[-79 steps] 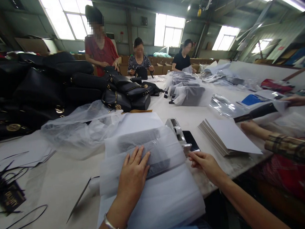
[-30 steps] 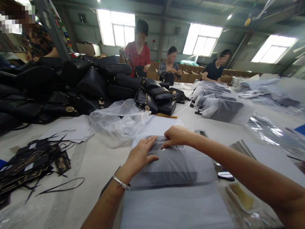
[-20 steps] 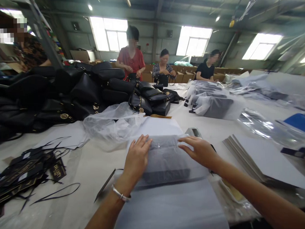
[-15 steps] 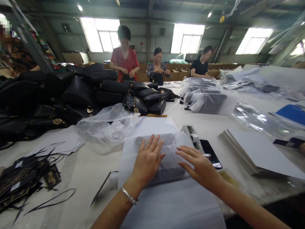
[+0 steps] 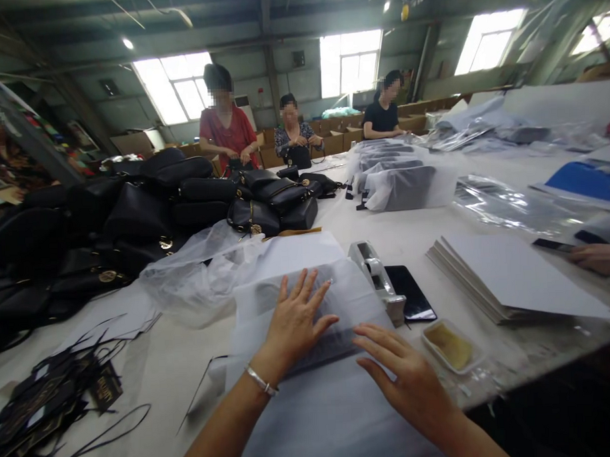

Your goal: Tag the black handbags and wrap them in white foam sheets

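Note:
A dark, flat-lying item, seemingly a bag, shows through the white tissue paper (image 5: pixel 311 415) folded over it on the table. Fingers spread, my left hand (image 5: pixel 295 319) lies flat on the wrapped dark item (image 5: pixel 334 347). My right hand (image 5: pixel 404 368) is at the item's right edge, fingers stretched out and slightly apart, near or touching the paper. It holds nothing. Just beyond it stands a grey tape dispenser (image 5: pixel 377 276), beside a dark phone (image 5: pixel 410 293). A small dish with a yellow sponge-like block (image 5: pixel 449 345) sits right of my right hand.
Black handbags (image 5: pixel 144 221) are heaped at the left, with black hang tags (image 5: pixel 45 391) nearer. A stack of grey-white boards (image 5: pixel 511 274) lies right; wrapped bags (image 5: pixel 401 185) stand beyond. Another person's hand (image 5: pixel 599 258) shows at the right edge. Several people work across the table.
My right hand has moved down toward me along the paper's right side. My left hand stays on the wrapped item. The view has shifted slightly, and the dish is now uncovered.

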{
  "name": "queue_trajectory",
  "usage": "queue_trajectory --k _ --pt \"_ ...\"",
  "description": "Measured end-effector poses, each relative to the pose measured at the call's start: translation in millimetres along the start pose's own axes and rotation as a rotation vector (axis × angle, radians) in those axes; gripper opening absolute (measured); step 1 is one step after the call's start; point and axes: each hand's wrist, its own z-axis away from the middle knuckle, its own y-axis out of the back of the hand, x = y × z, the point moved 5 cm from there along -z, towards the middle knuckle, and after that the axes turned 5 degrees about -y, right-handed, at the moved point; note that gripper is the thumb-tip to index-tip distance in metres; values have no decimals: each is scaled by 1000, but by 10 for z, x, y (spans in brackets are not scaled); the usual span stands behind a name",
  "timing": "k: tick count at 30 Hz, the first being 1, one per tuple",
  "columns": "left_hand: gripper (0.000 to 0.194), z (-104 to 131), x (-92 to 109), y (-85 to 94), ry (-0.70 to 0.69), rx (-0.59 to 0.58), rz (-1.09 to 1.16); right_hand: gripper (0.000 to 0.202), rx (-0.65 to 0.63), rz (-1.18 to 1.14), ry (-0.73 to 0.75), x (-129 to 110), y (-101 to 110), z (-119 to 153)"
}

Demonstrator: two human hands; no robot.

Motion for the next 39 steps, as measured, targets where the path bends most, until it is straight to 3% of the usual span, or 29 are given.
queue_trajectory --k 5,8,11,14,18,22,25,28,30,34,39 --pt "56 -71 18 -170 -2 -60 32 28 -21 -12 23 29 9 34" --pt "55 -85 -35 -187 20 -73 56 28 -56 6 63 10 -28 33" --pt "54 -120 -104 -111 31 -109 190 41 -111 60 138 -39 -159 -11" --pt "55 -105 -240 81 107 -10 386 64 -195 109 211 -63 -384 -107" --pt "51 175 -475 346 256 199 437 74 -272 157 320 -64 -642 -262" --pt "48 646 -669 482 352 270 410 68 -287 207 370 -122 -636 -471" --pt "48 935 -813 558 443 322 403 63 -271 228 387 -196 -490 -772" --pt "53 1047 -953 587 538 369 412 52 -186 221 365 -174 -335 -1273" --pt "59 1010 -1033 541 578 358 431 48 -158 203 339 -80 -300 -1662" --pt "76 781 -1158 352 574 300 548 62 -342 162 361 133 -442 -2289" --pt "74 557 -1265 270 586 400 643 46 -439 299 307 239 -580 -2625"
